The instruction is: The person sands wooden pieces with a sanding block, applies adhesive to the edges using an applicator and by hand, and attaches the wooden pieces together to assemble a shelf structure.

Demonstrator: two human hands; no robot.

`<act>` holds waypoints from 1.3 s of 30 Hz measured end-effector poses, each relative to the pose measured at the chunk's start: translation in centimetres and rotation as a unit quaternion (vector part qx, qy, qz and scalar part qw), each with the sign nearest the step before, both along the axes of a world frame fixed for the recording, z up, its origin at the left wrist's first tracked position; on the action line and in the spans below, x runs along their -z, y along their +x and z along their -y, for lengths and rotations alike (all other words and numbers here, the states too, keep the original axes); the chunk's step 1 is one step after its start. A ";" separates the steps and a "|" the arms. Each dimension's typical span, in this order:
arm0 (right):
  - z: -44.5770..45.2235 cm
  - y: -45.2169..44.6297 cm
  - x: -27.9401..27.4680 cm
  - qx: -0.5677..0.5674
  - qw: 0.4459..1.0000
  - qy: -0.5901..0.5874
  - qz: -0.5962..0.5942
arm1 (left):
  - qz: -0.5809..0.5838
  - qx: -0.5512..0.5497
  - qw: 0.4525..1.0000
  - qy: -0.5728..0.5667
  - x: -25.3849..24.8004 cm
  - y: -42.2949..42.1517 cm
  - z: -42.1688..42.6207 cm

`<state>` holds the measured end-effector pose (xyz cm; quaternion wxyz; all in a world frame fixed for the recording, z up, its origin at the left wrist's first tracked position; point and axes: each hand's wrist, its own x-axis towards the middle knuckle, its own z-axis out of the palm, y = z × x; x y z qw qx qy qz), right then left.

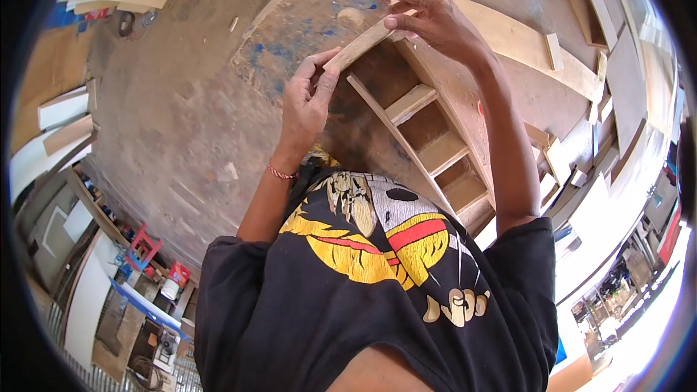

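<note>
A short wooden strip [359, 45] is held between my two hands at the top of a ladder-like wooden frame. My left hand [306, 101] pinches the strip's lower left end between thumb and fingers. At its upper right end, my right hand [428, 20] grips with thumb and index finger, the other fingers stretched out. The wooden frame [414, 151], with several crosspieces and open compartments, slants from the strip down toward my right side. Whether the strip touches the frame's end is unclear.
The worktable [181, 123] is worn and has blue paint marks. A long plank [508, 40] lies beyond my right hand, a small wood block [554, 51] on it. A round wooden piece [351, 17] is near the strip. Boards stand at the right; a red stool [144, 247] is lower left.
</note>
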<state>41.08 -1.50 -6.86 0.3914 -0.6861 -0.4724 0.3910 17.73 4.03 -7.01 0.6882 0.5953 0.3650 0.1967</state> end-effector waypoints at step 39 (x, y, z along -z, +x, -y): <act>1.4 -0.9 4.9 -0.003 0.996 0.063 -0.058 | -0.020 0.106 0.981 0.162 5.1 -0.1 -2.1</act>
